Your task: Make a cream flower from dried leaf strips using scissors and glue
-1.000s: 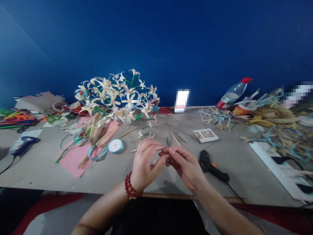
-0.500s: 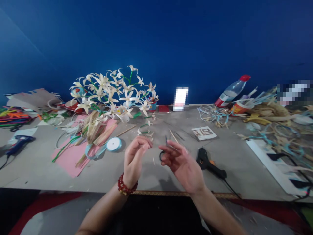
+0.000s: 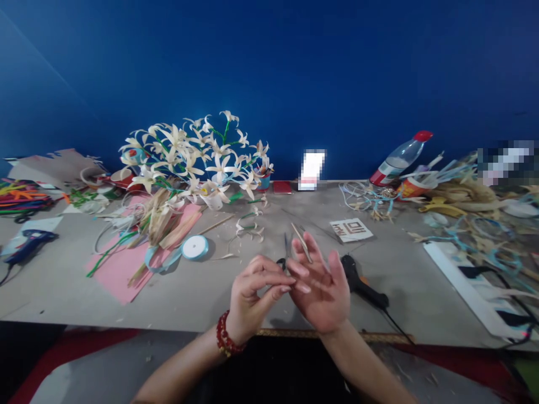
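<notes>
My left hand [image 3: 259, 292], with red beads at the wrist, has its thumb and fingers pinched together against the fingers of my right hand. Whatever is in the pinch, if anything, is too small to make out. Palm up, my right hand [image 3: 322, 292] has its fingers and thumb spread, and no held object shows in it. A thin wooden stick [image 3: 300, 238] appears by its fingertips; I cannot tell if they touch. Scissors [image 3: 286, 247] lie just beyond the hands, partly covered. A black glue gun [image 3: 364, 286] rests right of my right hand.
White paper-like flowers [image 3: 197, 151] on green stems stand at the back left. A blue ribbon spool [image 3: 195, 247] sits by pink paper [image 3: 122, 275]. At right are a power strip [image 3: 463, 292], a tilted bottle [image 3: 400, 160] and a printed card [image 3: 351, 230]. A blue glue gun [image 3: 31, 247] lies far left.
My left hand has moved right and nearer to me, and now meets my right hand. The right hand has turned its palm up and spread its fingers.
</notes>
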Demonstrator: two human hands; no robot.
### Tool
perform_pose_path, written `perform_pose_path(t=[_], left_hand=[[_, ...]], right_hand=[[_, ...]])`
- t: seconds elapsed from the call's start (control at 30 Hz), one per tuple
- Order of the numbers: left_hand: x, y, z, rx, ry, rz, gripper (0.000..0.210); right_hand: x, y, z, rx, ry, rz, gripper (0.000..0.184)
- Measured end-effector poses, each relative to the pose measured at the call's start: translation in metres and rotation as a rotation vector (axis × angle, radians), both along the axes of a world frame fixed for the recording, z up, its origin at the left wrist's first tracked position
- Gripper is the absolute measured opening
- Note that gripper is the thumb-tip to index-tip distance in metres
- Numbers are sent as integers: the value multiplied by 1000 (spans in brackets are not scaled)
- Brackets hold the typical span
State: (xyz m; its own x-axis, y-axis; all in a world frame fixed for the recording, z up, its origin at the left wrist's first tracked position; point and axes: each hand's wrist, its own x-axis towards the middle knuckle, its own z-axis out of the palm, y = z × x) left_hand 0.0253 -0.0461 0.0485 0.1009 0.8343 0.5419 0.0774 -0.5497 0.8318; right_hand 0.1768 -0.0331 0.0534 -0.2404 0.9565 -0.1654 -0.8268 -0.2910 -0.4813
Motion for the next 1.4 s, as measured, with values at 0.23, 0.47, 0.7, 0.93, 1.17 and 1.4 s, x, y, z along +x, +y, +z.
perform_pose_path(t=[0.23,0.47,0.7,0.93,1.17,1.4], left_hand=[[2,3,-4,292,179,145,25],[-3,7,-11,32,-116,142,12],[-27,11,-6,-89,101,170,36],[-37,16,-6,-172,192,169,19],[-40,20,9,241,265,224,13],[-22,23,14,465,594,128,18]], right_hand=[[-6,-2,-3,-21,-27,15,46],[-6,-4,-4,-52,28,48,48],[-5,-5,-5,-2,-61,38,55],[-6,-9,-9,385,-301,44,73],[-6,-5,-15,453,-399,170,86],[-17,-11,-15,299,-236,276,80]])
